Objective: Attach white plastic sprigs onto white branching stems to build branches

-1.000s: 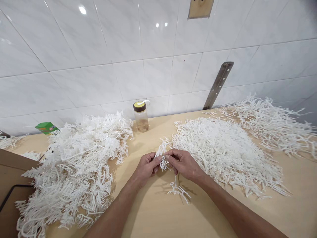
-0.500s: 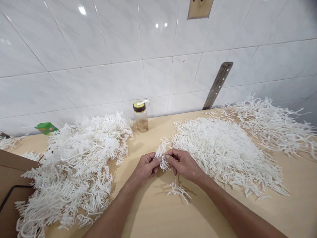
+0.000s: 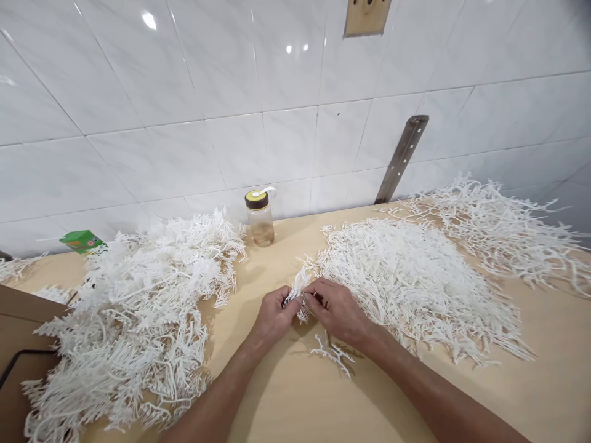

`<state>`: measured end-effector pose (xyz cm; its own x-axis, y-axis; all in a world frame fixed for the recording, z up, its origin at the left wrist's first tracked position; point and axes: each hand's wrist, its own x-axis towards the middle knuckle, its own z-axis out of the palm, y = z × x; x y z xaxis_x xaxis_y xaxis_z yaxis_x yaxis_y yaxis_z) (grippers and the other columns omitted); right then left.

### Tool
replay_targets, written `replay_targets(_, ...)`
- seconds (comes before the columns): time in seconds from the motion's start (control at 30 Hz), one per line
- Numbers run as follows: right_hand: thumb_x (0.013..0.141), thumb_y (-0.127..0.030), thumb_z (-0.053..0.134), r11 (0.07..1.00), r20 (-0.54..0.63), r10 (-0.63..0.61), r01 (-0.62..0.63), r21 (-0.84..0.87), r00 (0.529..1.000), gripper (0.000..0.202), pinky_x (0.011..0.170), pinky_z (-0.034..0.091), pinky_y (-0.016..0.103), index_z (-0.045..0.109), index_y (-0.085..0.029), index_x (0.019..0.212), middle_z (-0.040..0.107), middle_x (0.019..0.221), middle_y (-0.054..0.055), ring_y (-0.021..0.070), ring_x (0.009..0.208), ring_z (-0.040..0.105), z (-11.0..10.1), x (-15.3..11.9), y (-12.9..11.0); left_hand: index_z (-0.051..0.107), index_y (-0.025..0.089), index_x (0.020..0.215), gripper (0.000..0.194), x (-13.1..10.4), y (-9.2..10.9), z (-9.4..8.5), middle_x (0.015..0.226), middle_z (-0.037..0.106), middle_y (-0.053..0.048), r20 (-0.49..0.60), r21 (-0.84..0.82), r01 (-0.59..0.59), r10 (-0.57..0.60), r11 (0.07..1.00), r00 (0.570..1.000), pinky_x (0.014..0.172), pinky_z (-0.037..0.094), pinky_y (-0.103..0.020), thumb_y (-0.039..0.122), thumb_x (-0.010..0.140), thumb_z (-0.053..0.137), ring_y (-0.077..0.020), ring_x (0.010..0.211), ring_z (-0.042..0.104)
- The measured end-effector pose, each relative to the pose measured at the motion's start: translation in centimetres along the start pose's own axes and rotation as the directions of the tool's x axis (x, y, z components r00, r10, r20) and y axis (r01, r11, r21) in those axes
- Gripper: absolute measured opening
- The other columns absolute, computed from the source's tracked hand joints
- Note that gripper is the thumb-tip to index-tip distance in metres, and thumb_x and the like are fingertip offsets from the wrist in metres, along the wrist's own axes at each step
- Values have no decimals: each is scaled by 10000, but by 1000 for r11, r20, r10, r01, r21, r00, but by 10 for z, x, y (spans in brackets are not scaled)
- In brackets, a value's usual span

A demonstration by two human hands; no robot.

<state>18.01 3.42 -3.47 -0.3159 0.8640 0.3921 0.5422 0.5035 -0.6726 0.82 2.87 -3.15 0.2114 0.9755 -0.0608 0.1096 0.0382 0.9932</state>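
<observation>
Between my two hands, over the tabletop [image 3: 277, 394], is a small bunch of white branching plastic sprigs [image 3: 301, 282]. My left hand [image 3: 276, 315] pinches it from the left with thumb and fingers. From the right, my right hand [image 3: 340, 312] closes thumb and forefinger on the same bunch, close to the left thumb. Another white sprig [image 3: 335, 355] spreads out below the right hand; a thin stem runs up toward the palm, and its upper end is hidden. The fingertips partly cover where the pieces meet.
A large heap of white sprigs [image 3: 157, 307] lies left, with a cardboard box [image 3: 28, 344] beside it. Another heap [image 3: 410, 277] lies right, and longer branches [image 3: 512, 227] behind it. A lidded bottle [image 3: 261, 224] and a green carton [image 3: 83, 240] stand near the tiled wall [image 3: 286, 147].
The bunch has turned a little between my fingers, and my right fingers have curled in closer. The sprig below has shifted slightly. The whole view has moved slightly.
</observation>
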Motion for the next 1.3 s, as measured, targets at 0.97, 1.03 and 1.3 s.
replay_targets(0.97,704,-536,767,181,81,582,-227,957,809,367,333,289,172,665,-204,825,559,648,-27,54,431,361,-45,19,5,506,180,725,467,-2,-1,0,470,385,85,33,-239,103,-98,966,995,403,175,-189,606,731,697,-45,408,246)
replay_targets(1.03,750,-520,740,379,69,525,-305,874,849,334,356,338,195,680,-196,803,573,637,-17,69,436,407,-36,15,3,524,177,748,466,-1,-1,1,470,389,86,32,-246,113,-109,963,994,399,172,-189,609,727,699,-44,402,244)
replay_targets(1.3,873,-314,596,964,-88,209,-190,188,974,176,642,504,278,741,-220,903,732,902,49,168,751,645,2,-1,-8,541,167,734,446,-1,-4,2,467,409,76,-34,-185,62,-69,981,997,419,197,-193,588,750,686,-50,410,284)
